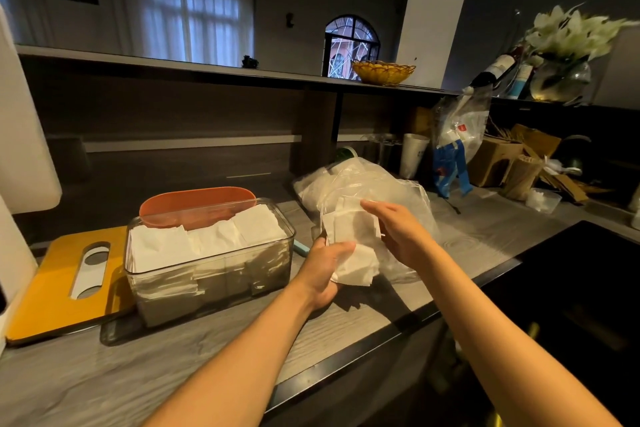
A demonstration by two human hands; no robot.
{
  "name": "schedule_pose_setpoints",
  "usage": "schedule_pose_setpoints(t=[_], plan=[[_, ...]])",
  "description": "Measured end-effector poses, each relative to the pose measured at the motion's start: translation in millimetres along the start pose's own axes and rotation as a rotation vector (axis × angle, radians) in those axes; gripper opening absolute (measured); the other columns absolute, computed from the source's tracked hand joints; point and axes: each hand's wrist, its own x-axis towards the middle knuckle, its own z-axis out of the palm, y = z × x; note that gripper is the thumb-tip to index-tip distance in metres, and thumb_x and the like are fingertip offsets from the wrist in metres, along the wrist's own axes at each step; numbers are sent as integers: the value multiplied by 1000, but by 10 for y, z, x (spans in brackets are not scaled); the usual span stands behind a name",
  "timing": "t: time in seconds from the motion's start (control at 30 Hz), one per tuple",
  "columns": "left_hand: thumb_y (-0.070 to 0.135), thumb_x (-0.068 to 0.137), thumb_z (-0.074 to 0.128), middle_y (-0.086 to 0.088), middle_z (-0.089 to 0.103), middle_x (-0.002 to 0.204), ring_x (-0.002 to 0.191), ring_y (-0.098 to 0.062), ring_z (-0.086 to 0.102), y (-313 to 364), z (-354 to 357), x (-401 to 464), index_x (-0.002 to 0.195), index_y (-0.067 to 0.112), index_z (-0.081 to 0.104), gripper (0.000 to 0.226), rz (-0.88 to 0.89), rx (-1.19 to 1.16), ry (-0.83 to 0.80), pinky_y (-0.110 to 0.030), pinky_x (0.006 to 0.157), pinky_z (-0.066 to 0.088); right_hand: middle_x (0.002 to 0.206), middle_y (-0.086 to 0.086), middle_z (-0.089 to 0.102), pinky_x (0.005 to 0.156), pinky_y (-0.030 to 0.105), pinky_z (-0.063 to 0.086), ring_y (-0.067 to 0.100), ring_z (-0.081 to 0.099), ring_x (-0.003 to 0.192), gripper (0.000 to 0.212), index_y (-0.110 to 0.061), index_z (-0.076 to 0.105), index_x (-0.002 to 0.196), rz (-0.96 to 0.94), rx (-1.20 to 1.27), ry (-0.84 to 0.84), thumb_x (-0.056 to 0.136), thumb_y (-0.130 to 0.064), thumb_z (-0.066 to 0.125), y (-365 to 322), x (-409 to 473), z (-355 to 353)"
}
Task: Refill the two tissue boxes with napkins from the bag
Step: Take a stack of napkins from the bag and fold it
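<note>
Left hand [323,272] gripping a stack of white paper napkins [351,246] from below; right hand [401,230] flat on top, fingers straight. Behind, crinkled clear plastic bag [367,184]. At left, transparent rectangular tissue box [211,263], filled with napkins, between yellow slotted lid [65,282] and orange oval lid [194,204]. Beneath, grey wood-grain counter [104,381], dim kitchen shelf [173,64] above.

The left hand [323,270] holds a stack of napkins [353,246] from below; the right hand [398,229] rests on the stack's right side. Just behind the grip lies the bag [367,180] on the counter [478,236]. Left of the grip stands a napkin-filled tissue box [211,263], a lid [194,204] leaning behind it, another lid [65,281] at its left.
</note>
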Motion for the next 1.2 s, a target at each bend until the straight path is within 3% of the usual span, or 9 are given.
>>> schedule_pose_setpoints(t=[0.1,0.23,0.43,0.53,0.67,0.77,0.9,1.07,1.2], plan=[[1,93,58,-23,65,122,106,-36,66,16,15,-34,131,8,54,38,-3,4,-7,-45,82,56,85,2,66,74,33,46,23,56,88,16,-16,73,81,-169,7,152,92,-24,65,-65,0,32],[-1,95,53,-18,67,112,93,-27,68,28,6,-54,133,6,51,39,-46,5,51,-37,67,58,85,4,68,64,26,54,18,63,83,16,-13,71,83,-384,133,289,94,-17,62,-303,-77,-3],[53,102,33,-15,68,125,114,-34,63,97,-13,-125,133,16,58,55,-99,-145,9,-43,94,52,98,3,72,71,29,56,16,66,88,14,-14,74,100,-405,157,115,91,-17,65,-422,-304,-23],[61,101,19,-12,66,129,120,-33,60,110,6,-202,138,21,54,64,-79,-113,-45,-41,91,51,87,-4,71,62,13,49,3,64,78,11,-15,75,97,-341,-50,145,90,-14,67,-199,-404,109],[32,103,46,-13,69,119,109,-30,66,172,132,-458,136,15,53,37,-53,10,-46,-43,83,56,89,-9,69,73,17,49,13,64,91,8,-19,75,92,-328,-164,206,89,-15,68,120,-464,205],[10,102,48,-11,67,119,109,-29,66,177,159,-632,135,17,51,33,18,181,-9,-42,85,57,107,-10,64,80,22,51,13,60,101,19,-23,70,110,-315,-134,236,91,-21,67,163,-565,249],[10,102,49,-8,68,119,105,-27,69,311,87,-1018,126,27,53,30,64,273,-24,-41,80,60,114,-5,61,67,19,54,13,65,95,37,-20,58,127,-232,81,21,91,-16,67,86,-833,387],[7,98,57,-6,69,119,104,-25,70,540,-188,-1471,124,32,54,36,167,420,-23,-40,80,60,92,-6,75,64,25,57,16,73,84,26,-17,66,110,-280,270,-110,88,-3,67,20,-1144,753],[14,90,70,-5,70,119,104,-24,71,657,-526,-1793,131,26,55,45,221,547,97,-47,83,60,94,-4,74,76,36,61,20,71,91,23,-20,68,105,-318,310,-90,86,-8,70,0,-1252,1091]])
